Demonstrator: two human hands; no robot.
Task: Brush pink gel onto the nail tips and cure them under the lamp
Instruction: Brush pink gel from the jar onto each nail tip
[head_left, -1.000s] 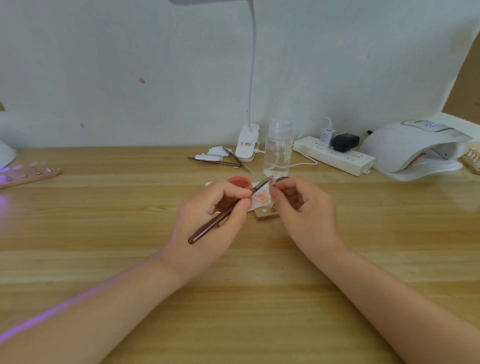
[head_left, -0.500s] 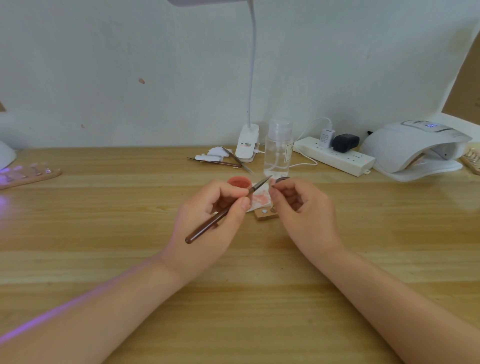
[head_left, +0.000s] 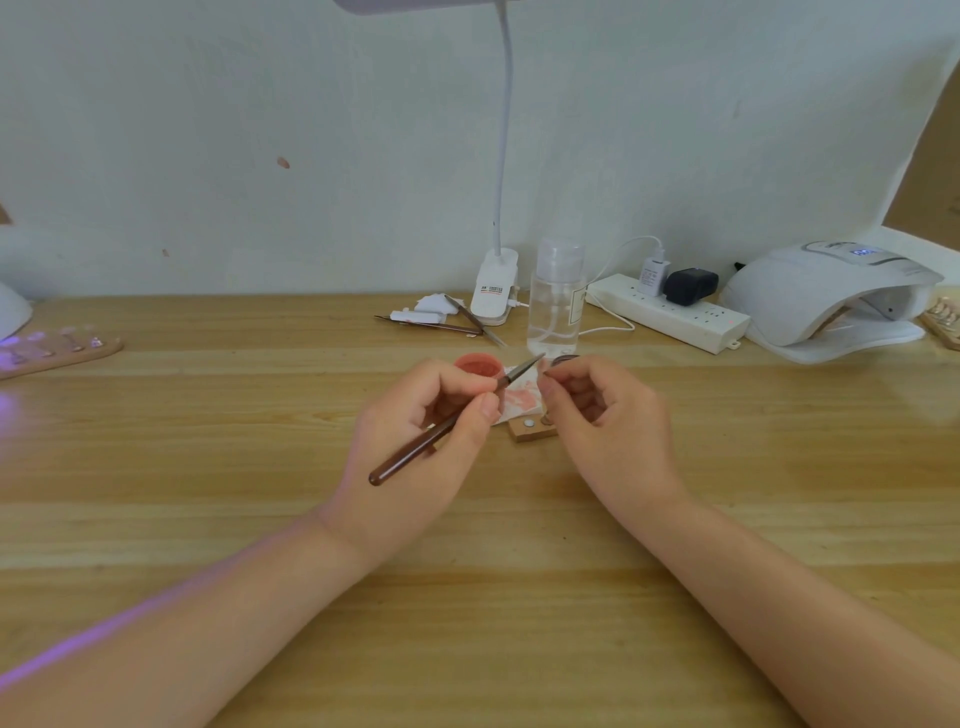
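Head view, single frame. Left hand (head_left: 415, 447) at centre of wooden table (head_left: 208, 467), fingers curled round a brown-handled brush (head_left: 441, 426), pinched between thumb and forefinger; handle end points to 8 o'clock, bristle end to 2 o'clock. Right hand (head_left: 608, 431) just beside it at 3 o'clock, fingers curled, thumb and forefinger pinching something small near the brush tip; too small to tell what it is. Between and behind the hands: pink gel pot (head_left: 478, 365) at 12 o'clock of the left hand, a pink-smeared white wipe (head_left: 519, 397) touching it, small wooden block (head_left: 530, 428) below the wipe. Clear bottle (head_left: 555, 299) at 12 o'clock of the hands, its label turned edge-on, unreadable. Clip lamp base (head_left: 493, 286) left of the bottle bears red and black print, too small to read. Spare tools (head_left: 441, 322) lie at 11 o'clock. White power strip (head_left: 670, 312) with two plugs at 1 o'clock. White curing lamp (head_left: 826, 299) at 2 o'clock, far right, display lit blue, digits blurred. Wooden strip of nail tips (head_left: 57, 348) at 9 o'clock, far left, in purple light.
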